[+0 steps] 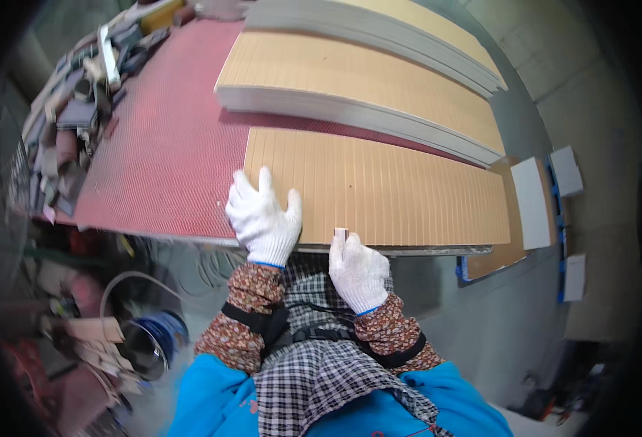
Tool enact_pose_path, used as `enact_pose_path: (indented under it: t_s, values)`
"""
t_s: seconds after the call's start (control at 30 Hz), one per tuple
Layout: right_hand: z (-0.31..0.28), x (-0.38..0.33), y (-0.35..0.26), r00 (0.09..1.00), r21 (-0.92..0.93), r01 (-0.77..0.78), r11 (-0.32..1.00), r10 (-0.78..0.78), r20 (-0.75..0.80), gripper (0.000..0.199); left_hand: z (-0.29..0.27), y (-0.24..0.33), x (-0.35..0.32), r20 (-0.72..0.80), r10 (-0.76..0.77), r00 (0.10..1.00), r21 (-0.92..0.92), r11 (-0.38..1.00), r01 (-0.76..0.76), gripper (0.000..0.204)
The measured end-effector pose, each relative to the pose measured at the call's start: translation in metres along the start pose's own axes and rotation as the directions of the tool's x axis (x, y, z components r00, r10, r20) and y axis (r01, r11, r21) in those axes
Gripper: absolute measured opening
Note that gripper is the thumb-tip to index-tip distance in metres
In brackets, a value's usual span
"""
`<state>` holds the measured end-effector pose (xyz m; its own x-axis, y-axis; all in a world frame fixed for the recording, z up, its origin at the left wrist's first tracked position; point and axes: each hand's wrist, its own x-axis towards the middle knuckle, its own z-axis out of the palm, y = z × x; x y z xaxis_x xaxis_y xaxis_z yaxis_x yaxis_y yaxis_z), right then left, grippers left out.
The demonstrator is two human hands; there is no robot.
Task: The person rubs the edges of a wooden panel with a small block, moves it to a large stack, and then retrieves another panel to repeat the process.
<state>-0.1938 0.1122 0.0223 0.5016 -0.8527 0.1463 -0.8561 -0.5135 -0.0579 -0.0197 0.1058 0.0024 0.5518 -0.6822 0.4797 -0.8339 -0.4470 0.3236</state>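
A long tan board (394, 193) with evenly spaced crosswise grooves lies flat along the table's near edge. My left hand (265, 221), in a white knit glove, rests with spread fingers over the board's left end. In a matching glove, my right hand (359, 275) is closed in a pinch at the board's near edge. Between its fingertips sticks up a small pale block (341, 233) with a dark side; its exact kind is too small to tell.
Beyond the board, stacks of similar tan boards (365, 73) stand on the red textured tabletop (161, 138). Sandpaper-like scraps and blocks (77, 113) crowd the far left. A blue bucket (162, 331) sits on the floor at left. White panels (530, 204) lie to the right.
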Motion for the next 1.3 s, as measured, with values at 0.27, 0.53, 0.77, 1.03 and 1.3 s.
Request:
enact_pose_path:
  t_s: [0.27, 0.53, 0.77, 1.03, 1.3]
  values:
    - [-0.008, -0.007, 0.015, 0.994, 0.158, -0.101, 0.982, 0.094, 0.048, 0.039, -0.007, 0.016, -0.009, 0.153, -0.061, 0.986, 0.050, 0.997, 0.053, 0.061]
    - [-0.019, -0.011, 0.063, 0.962, 0.072, -0.268, 0.961, 0.263, 0.074, 0.039, -0.014, 0.040, -0.020, 0.271, 0.117, 0.956, -0.190, 0.980, -0.066, 0.058]
    - [-0.013, -0.016, 0.107, 0.985, -0.003, -0.162, 0.987, 0.162, -0.059, 0.033, -0.001, 0.049, -0.019, 0.235, 0.312, 0.921, -0.370, 0.904, -0.212, 0.053]
    - [-0.015, -0.046, 0.106, 0.960, 0.043, -0.278, 0.960, 0.277, 0.040, 0.033, 0.011, 0.036, -0.009, 0.167, 0.386, 0.907, -0.376, 0.875, -0.303, 0.056]
    - [-0.015, -0.045, 0.095, 0.976, 0.024, -0.214, 0.977, 0.214, -0.025, 0.031, 0.014, 0.034, -0.007, 0.197, 0.416, 0.888, -0.370, 0.870, -0.325, 0.061]
